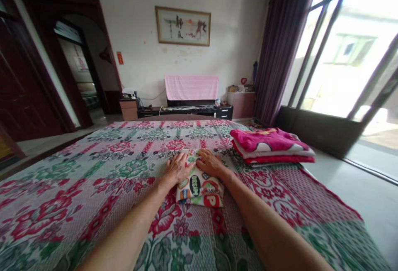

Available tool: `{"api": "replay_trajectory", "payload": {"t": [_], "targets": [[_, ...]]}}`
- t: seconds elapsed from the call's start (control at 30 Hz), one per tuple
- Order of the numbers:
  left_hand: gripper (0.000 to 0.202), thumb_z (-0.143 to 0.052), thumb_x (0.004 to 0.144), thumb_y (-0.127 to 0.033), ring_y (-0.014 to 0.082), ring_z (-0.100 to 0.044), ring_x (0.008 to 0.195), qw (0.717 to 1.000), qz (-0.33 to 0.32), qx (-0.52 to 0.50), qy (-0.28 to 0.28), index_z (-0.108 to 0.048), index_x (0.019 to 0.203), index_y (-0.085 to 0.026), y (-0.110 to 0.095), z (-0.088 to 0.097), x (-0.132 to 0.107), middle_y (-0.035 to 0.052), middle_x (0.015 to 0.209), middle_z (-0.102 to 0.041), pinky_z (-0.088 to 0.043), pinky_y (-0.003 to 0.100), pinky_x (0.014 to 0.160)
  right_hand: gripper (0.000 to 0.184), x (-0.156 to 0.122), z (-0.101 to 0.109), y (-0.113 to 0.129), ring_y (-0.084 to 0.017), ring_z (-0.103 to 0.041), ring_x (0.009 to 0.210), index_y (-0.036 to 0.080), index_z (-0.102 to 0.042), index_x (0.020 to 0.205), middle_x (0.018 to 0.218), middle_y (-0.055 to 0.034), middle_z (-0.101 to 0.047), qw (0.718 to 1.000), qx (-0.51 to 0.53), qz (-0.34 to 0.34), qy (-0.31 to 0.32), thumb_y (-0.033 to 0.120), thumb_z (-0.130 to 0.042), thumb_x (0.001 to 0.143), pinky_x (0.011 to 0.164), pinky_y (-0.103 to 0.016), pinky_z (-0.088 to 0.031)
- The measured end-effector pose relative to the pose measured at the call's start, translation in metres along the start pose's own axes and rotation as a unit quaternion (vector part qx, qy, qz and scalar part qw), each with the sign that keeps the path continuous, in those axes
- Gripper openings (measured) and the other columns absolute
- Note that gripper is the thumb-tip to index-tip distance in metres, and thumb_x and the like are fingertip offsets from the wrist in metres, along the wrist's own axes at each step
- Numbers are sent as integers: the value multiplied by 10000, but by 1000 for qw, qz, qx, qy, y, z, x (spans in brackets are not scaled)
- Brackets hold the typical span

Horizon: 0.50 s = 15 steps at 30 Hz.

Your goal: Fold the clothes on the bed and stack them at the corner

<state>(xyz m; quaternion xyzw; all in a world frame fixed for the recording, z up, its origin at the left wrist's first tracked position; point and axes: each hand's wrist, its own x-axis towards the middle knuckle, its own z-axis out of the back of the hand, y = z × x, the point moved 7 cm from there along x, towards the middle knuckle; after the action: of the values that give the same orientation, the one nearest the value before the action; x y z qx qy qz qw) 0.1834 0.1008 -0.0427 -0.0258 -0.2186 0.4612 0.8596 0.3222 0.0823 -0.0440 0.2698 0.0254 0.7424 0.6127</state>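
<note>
A small folded garment (pixel 199 188) with a cartoon print lies on the floral bedspread (pixel 93 179) in front of me. My left hand (pixel 176 167) lies flat on its far left part, fingers stretched out. On its far right part my right hand (pixel 210 162) presses down the same way, fingers apart. Both forearms reach forward over the bed. Neither hand grips anything.
A stack of folded pink and white clothes (pixel 270 145) sits on the bed to the right. Beyond the bed stand a low TV cabinet (pixel 186 111) with a pink cloth over the screen, a dark doorway at left, and large windows with a purple curtain at right.
</note>
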Motion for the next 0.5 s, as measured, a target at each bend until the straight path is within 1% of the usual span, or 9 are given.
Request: {"api": "replay_trajectory", "payload": {"t": [0.1, 0.17, 0.27, 0.37, 0.43, 0.5], "targets": [[500, -404, 909, -490, 304, -459, 1264, 1000, 4, -4, 7, -523, 1286, -185, 3, -4, -2, 137, 1386, -499, -387, 489, 1010, 346, 0, 1, 1, -236, -423, 1276, 185, -578, 1182, 1343, -112, -521, 1000, -5, 5, 2, 334, -512, 877, 1058, -399, -298], [499, -417, 905, -476, 293, -459, 1270, 1000, -2, -16, -11, -517, 1297, -184, 4, -2, -2, 133, 1397, -492, -390, 464, 1020, 350, -1, 0, 1, -237, -423, 1281, 191, -576, 1187, 1352, -110, -519, 1000, -7, 3, 0, 344, -516, 879, 1058, -402, -300], [475, -450, 894, -451, 257, -487, 1251, 998, -21, -40, -50, -528, 1284, -190, 4, 5, -7, 128, 1380, -506, -410, 387, 1019, 346, -1, 0, -1, -234, -428, 1283, 210, -581, 1183, 1357, -96, -521, 1000, -6, 1, -8, 361, -530, 876, 1064, -404, -297], [456, -468, 887, -428, 235, -540, 1182, 996, -37, -49, -58, -531, 1271, -190, 1, 10, -16, 136, 1303, -553, -440, 357, 983, 334, -2, 1, -1, -225, -448, 1267, 213, -590, 1168, 1339, -86, -537, 1000, 0, 7, -18, 355, -535, 870, 1062, -387, -308], [480, -475, 882, -430, 241, -550, 1158, 997, -27, -44, -55, -512, 1283, -168, 0, 12, -23, 149, 1249, -578, -446, 369, 967, 371, -2, 4, -1, -231, -451, 1264, 202, -575, 1194, 1358, -97, -517, 999, 1, -2, -33, 356, -542, 859, 1056, -379, -322], [501, -477, 879, -449, 253, -548, 1148, 997, -2, -33, -64, -512, 1270, -139, 1, 14, -30, 159, 1200, -599, -441, 377, 961, 431, -5, 11, -3, -242, -438, 1277, 166, -543, 1238, 1392, -131, -475, 997, -6, -34, -64, 343, -549, 845, 1052, -368, -331]]}}
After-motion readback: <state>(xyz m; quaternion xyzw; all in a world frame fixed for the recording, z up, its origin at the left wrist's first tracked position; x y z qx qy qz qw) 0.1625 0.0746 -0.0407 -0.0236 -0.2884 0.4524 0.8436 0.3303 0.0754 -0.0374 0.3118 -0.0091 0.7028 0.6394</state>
